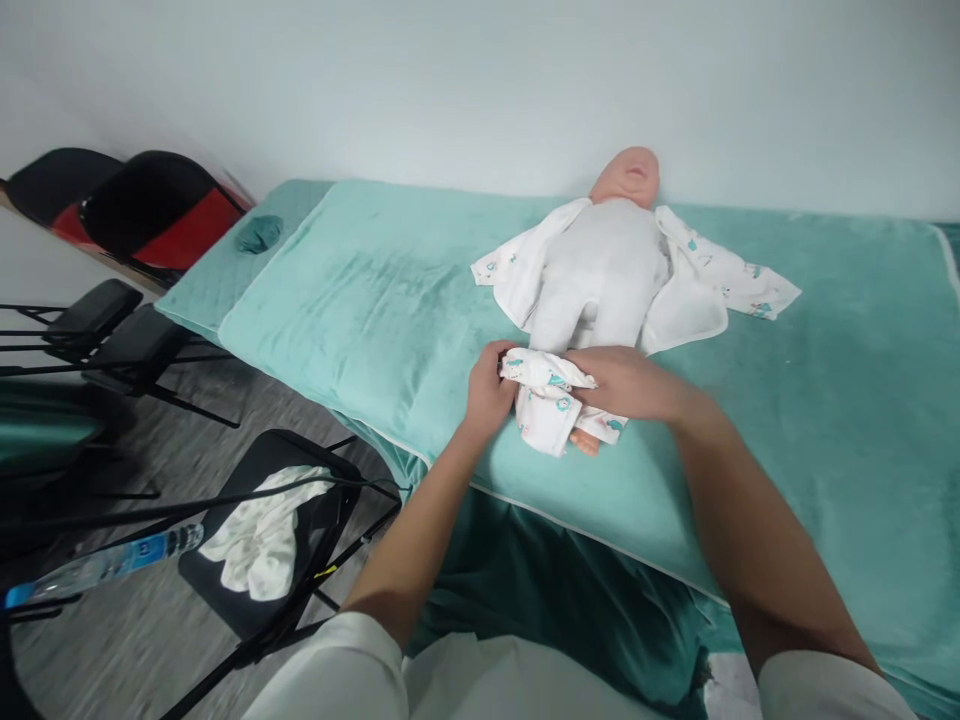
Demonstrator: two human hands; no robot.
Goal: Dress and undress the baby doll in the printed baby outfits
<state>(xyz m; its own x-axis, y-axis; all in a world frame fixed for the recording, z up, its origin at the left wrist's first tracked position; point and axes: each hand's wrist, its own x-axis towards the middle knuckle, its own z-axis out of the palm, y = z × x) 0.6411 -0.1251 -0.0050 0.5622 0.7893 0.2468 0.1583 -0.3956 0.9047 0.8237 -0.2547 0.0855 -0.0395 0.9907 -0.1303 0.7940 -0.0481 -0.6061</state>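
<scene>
A baby doll (604, 265) with a white cloth body lies on its back, head by the wall and legs toward me. Its arms are in, or under, an open white printed baby shirt (690, 315) whose sleeves spread to both sides. Printed white baby pants (551, 420) are bunched around the doll's lower legs, and one foot (585, 442) pokes out below. My left hand (491, 385) is closed on the bunched pants at the left. From the right, my right hand (626, 382) grips the same cloth, its fingertips partly hidden in the folds.
A massage table with a teal plush cover (360, 290) and a face hole (259, 234) stands against the white wall. Left of it, a black folding chair (217, 590) holds a crumpled white cloth (262, 545). A water bottle (112, 565) and more chairs (154, 215) are farther left.
</scene>
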